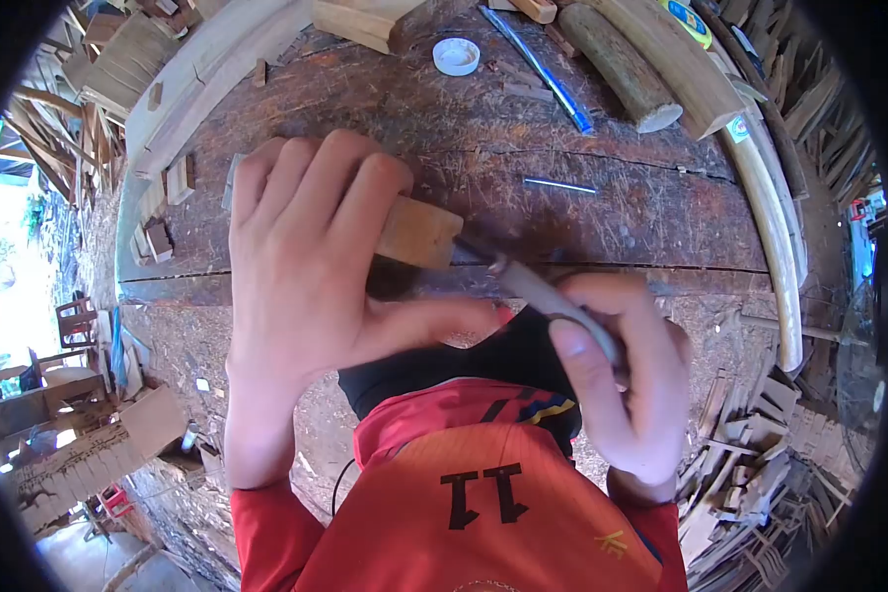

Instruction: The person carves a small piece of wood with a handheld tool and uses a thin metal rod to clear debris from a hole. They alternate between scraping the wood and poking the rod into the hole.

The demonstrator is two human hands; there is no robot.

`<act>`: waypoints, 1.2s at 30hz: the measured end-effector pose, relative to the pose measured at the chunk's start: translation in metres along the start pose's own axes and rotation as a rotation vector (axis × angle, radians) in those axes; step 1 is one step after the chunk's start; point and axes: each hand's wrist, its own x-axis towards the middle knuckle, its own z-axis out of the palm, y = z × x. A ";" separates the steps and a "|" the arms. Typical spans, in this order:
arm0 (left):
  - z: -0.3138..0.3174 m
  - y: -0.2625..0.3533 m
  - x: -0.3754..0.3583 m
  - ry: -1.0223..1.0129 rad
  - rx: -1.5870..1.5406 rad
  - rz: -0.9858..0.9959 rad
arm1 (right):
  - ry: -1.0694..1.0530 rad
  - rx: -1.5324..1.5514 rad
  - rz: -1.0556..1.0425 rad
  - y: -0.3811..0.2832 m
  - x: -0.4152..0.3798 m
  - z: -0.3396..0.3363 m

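My left hand (311, 257) lies over a small wooden block (421, 234), its fingers curled down on it and the thumb stretched out to the right. The block's near end sticks out past my fingers and has a small notch in its end face. In my right hand (627, 365) is a chisel-like hand tool (553, 299) with a pale handle, gripped between thumb and curled fingers. Its narrow dark blade points up and left, with the tip right at the block's notched end. My left fingers hide the rest of the block.
The worn wooden bench (365, 109) has a crack along its near edge. On it lie a white round cap (456, 56), a blue tube (541, 74), a thin metal rod (559, 185) and a log piece (622, 69). Long timbers (696, 74) line the right side; wood scraps (760, 464) are heaped beyond.
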 end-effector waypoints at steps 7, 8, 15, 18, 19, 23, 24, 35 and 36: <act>0.004 0.009 -0.001 -0.043 0.062 -0.097 | -0.004 0.069 -0.068 0.011 0.001 0.009; 0.006 0.009 -0.001 -0.038 0.066 -0.097 | -0.012 0.063 -0.060 0.011 0.000 0.008; 0.007 0.015 -0.003 -0.029 0.063 -0.117 | -0.013 -0.005 -0.034 0.005 0.000 0.001; 0.007 0.017 -0.005 -0.049 0.077 -0.137 | -0.017 -0.030 -0.030 0.002 0.000 -0.002; 0.008 0.018 -0.006 -0.044 0.093 -0.149 | -0.019 -0.043 -0.028 0.000 -0.001 -0.003; 0.013 0.023 -0.013 -0.013 0.151 -0.169 | 0.003 -0.061 -0.009 -0.002 -0.003 -0.002; 0.014 0.024 -0.014 -0.002 0.165 -0.166 | 0.017 -0.056 -0.006 -0.002 -0.003 0.000; 0.024 0.038 -0.015 0.063 0.224 -0.265 | 0.035 -0.075 0.048 -0.006 -0.008 0.004; 0.023 0.039 -0.014 0.050 0.221 -0.282 | 0.035 -0.076 0.060 -0.007 -0.009 0.005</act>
